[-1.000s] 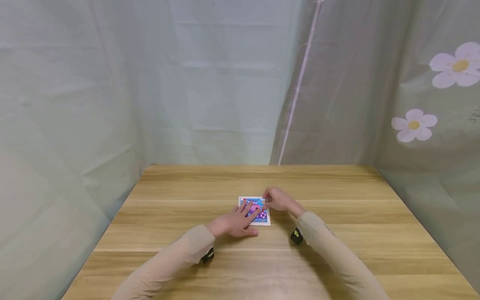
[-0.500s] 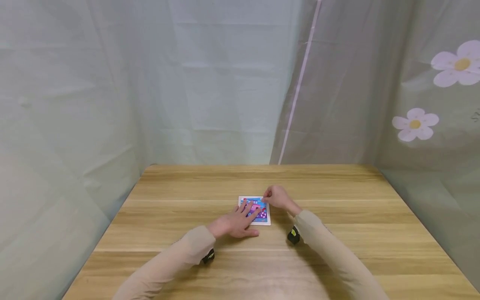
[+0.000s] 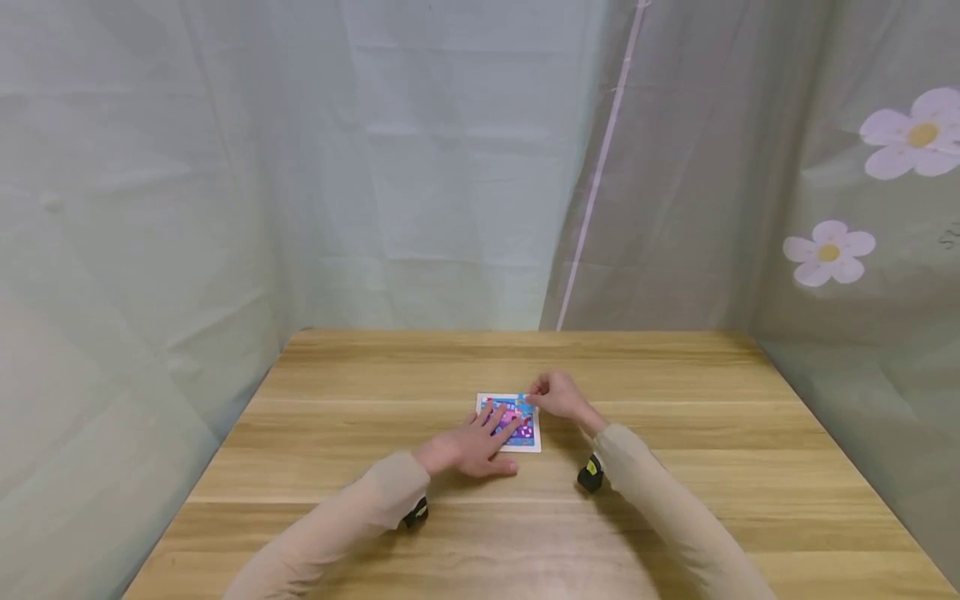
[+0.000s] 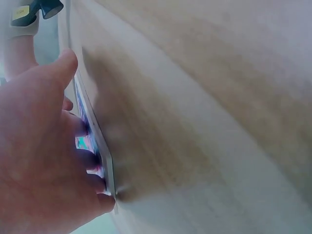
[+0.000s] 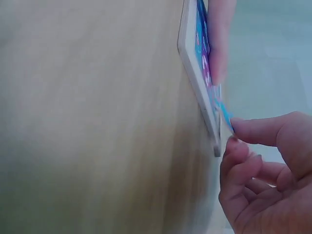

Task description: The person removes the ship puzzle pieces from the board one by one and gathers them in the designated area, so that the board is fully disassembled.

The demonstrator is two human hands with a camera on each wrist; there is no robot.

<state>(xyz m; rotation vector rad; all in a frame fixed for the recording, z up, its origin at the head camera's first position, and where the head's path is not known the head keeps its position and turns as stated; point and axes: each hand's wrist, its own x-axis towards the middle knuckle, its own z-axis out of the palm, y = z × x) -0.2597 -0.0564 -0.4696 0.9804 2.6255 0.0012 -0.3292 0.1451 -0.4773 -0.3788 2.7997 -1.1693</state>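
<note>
A small square puzzle board (image 3: 527,449) with a white rim and a blue, pink and purple picture lies flat mid-table. My left hand (image 3: 478,447) rests across its left part, fingers spread over the picture and thumb on the wood; the palm hides much of the board. In the left wrist view, fingertips sit along the board's edge (image 4: 108,168). At the far right corner my right hand (image 3: 561,395) pinches a thin blue puzzle piece (image 5: 225,117) between thumb and forefinger. That piece stands tilted up from the picture, overlapping the top rim in the head view.
The wood-grain table (image 3: 675,517) runs out around the board on all sides. Pale curtains (image 3: 450,183) enclose its back and sides, with printed flowers (image 3: 828,252) on the right one. A black wrist device (image 3: 591,475) hangs under each sleeve.
The right hand has risen slightly at the board's far right corner, and the blue piece now shows tilted up over the top rim. The left hand has stayed in place.
</note>
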